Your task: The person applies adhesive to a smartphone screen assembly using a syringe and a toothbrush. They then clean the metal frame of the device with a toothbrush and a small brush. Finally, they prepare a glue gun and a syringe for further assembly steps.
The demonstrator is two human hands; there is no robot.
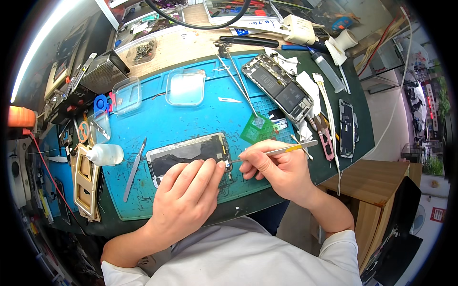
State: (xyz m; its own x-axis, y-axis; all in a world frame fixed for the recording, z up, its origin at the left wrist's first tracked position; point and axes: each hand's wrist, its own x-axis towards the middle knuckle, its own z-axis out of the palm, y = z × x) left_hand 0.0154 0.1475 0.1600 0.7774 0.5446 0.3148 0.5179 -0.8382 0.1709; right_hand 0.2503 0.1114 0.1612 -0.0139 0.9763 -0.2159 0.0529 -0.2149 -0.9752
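A phone screen (191, 147), its dark back side up in a pale frame, lies on the blue work mat (191, 119). My left hand (191, 190) rests over its near right part, fingers together and bent onto the edge; its thumb is hidden. Metal tweezers (291, 148) with a yellow mark are pinched in my right hand (279, 169). Their tip reaches the screen's right end, close to my left fingertips, by a small flex cable (227, 165). What the tip touches is too small to tell.
An opened phone (279, 88) lies at the back right, with a green stencil plate (256, 128) beside it. Clear plastic boxes (185, 87) stand behind the screen. On the left are a slim metal tool (135, 169), a bottle (106, 155) and a metal holder (86, 183).
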